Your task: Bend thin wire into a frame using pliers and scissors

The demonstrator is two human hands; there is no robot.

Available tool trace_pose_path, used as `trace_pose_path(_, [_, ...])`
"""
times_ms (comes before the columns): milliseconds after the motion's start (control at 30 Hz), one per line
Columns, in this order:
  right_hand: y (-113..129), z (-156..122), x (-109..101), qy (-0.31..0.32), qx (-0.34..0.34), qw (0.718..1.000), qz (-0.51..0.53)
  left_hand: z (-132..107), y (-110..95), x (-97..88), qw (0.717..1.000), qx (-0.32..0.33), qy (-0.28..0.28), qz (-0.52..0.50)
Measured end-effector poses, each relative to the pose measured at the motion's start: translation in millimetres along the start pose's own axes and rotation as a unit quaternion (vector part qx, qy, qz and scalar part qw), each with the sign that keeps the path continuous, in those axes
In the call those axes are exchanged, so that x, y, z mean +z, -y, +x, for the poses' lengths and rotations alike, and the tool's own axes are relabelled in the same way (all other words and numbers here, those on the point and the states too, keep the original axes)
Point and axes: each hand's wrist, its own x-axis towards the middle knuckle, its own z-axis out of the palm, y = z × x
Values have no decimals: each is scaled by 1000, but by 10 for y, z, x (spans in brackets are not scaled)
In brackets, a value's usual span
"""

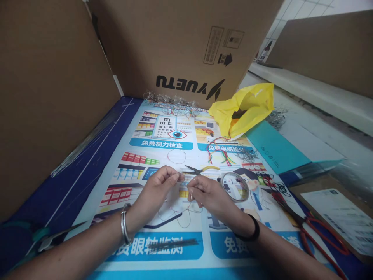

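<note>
My left hand (164, 181) and my right hand (205, 190) face each other over the printed mat, a small gap between them. Thumb and fingertips of each are pinched on a thin looped wire (188, 212), whose loops hang below the fingers. Its exact kind and the held ends are too fine to make out. Just beyond the fingertips lie pliers (201, 170) with a yellow handle. Beside my right wrist is a roll of clear tape (223, 187). Farther off lies a thin wire ring (176, 162). A bundle of dark thin strips (175, 244) lies nearer me.
Cardboard panels (175, 42) wall the back and left. Tangled wire pieces (171, 100) line the back. To the right are a yellow bag (250, 105), coloured cords (227, 157), a blue box (279, 147) and red-handled scissors (309, 229). A green-handled cutter (43, 239) lies left.
</note>
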Motion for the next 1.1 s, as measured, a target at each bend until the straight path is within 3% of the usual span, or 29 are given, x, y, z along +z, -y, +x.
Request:
trace_pose_path(333, [1, 21, 25, -5, -17, 1000, -13, 37, -13, -5, 992, 20, -32, 123])
trace_pose_path(1100, [-40, 49, 29, -6, -45, 995, -90, 57, 43, -56, 971, 117, -43, 204])
